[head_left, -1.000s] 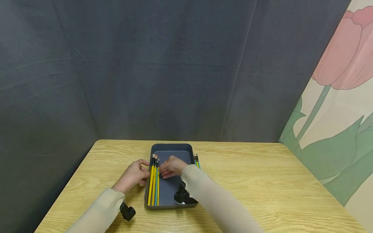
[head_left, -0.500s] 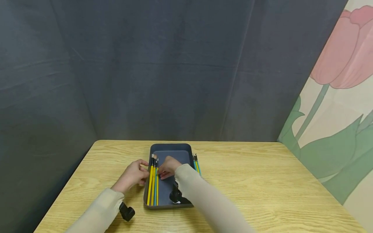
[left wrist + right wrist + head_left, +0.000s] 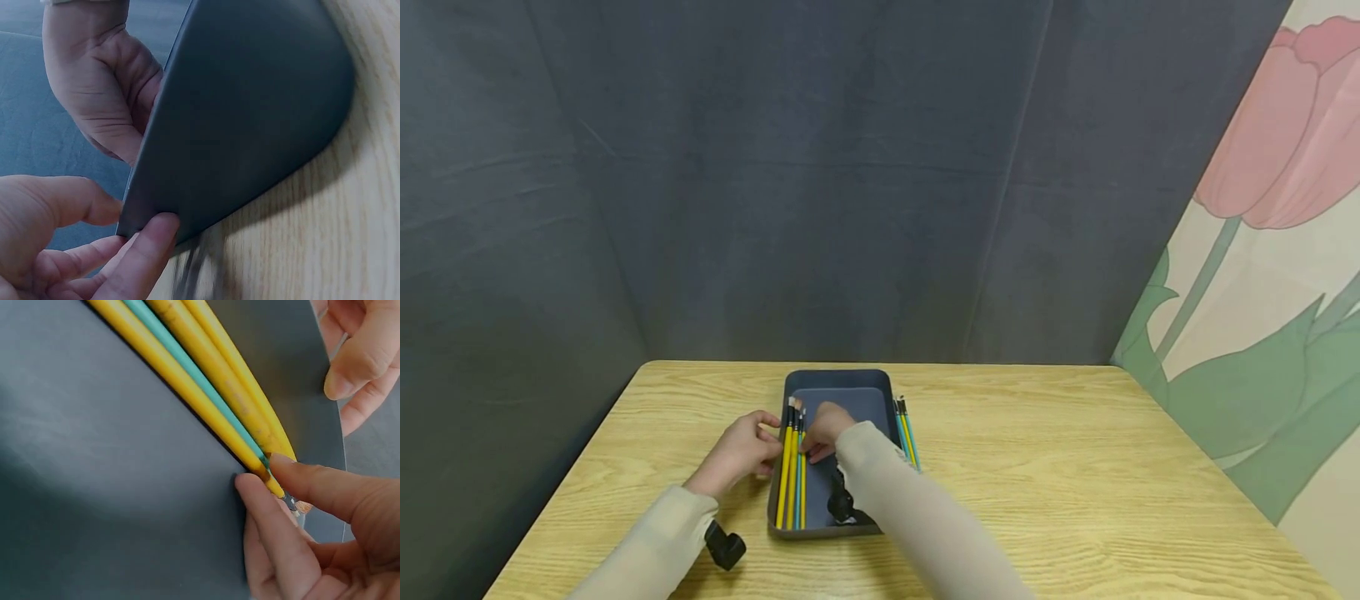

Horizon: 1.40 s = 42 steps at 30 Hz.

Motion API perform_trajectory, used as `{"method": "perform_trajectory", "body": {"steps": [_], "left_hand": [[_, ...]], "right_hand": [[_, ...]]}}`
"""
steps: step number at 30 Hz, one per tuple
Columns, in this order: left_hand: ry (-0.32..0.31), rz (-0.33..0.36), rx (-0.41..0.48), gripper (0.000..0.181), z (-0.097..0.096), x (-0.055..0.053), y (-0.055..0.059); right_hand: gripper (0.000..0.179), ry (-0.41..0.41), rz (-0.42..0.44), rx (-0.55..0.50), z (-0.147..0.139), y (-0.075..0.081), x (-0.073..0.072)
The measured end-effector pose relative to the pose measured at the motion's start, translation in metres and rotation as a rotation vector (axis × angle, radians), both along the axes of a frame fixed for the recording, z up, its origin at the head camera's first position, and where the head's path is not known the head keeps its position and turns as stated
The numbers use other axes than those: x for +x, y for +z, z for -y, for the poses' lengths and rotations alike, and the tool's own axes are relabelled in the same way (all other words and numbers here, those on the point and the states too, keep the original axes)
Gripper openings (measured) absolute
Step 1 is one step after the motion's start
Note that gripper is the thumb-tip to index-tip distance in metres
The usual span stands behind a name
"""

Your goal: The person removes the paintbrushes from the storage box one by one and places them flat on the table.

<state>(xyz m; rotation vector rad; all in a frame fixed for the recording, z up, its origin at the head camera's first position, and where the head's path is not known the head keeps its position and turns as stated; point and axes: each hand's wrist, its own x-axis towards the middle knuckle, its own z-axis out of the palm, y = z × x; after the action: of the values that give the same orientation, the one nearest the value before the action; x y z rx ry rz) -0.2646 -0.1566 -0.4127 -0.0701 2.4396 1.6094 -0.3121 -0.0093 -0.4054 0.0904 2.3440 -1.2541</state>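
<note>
While the left hand (image 3: pixel 739 454) pinches the left rim of a dark grey rectangular tray (image 3: pixel 842 393), fingers against the outer wall, the right hand (image 3: pixel 826 428) is inside it, thumb and forefinger closed on a yellow-handled paintbrush (image 3: pixel 187 390) close to its ferrule. That brush lies lengthwise at the tray's left side, innermost in a row with a turquoise-handled paintbrush (image 3: pixel 211 390) and two more yellow-handled paintbrushes (image 3: pixel 220 374), bristles toward the far end. Beside the tray's right wall, further turquoise and yellow paintbrushes (image 3: pixel 910 433) lie on the wood-grain table (image 3: pixel 1045 467). A dark curtain (image 3: pixel 820 183) hangs behind; at right is a pink tulip mural (image 3: pixel 1262 142).
</note>
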Motion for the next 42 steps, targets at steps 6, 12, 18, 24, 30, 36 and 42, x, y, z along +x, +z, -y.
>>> {"method": "perform_trajectory", "body": {"steps": [6,12,18,24,30,36,42], "left_hand": [[-0.003,-0.005,0.01,0.039,0.0,0.0,0.0],[-0.005,-0.007,0.019,0.04,0.0,0.001,-0.001],[-0.005,-0.006,0.015,0.039,0.0,0.001,0.0],[-0.004,-0.001,0.017,0.041,0.0,0.001,0.002],[-0.007,-0.004,0.019,0.043,0.002,0.002,0.002],[-0.01,-0.008,0.02,0.043,0.003,0.002,0.002],[-0.006,-0.005,0.018,0.042,0.004,0.002,0.0]], "right_hand": [[0.012,-0.011,-0.005,0.065,0.004,-0.007,-0.006],[0.012,-0.011,-0.006,0.075,0.005,-0.008,-0.008],[0.007,-0.002,0.009,0.035,0.004,-0.004,-0.007],[0.011,0.005,0.0,0.075,0.005,-0.004,-0.007],[0.015,0.024,-0.039,0.153,0.009,-0.006,-0.009],[0.014,0.039,-0.075,0.184,0.012,-0.005,-0.006],[0.013,0.031,-0.064,0.179,0.011,-0.007,-0.006]]}}
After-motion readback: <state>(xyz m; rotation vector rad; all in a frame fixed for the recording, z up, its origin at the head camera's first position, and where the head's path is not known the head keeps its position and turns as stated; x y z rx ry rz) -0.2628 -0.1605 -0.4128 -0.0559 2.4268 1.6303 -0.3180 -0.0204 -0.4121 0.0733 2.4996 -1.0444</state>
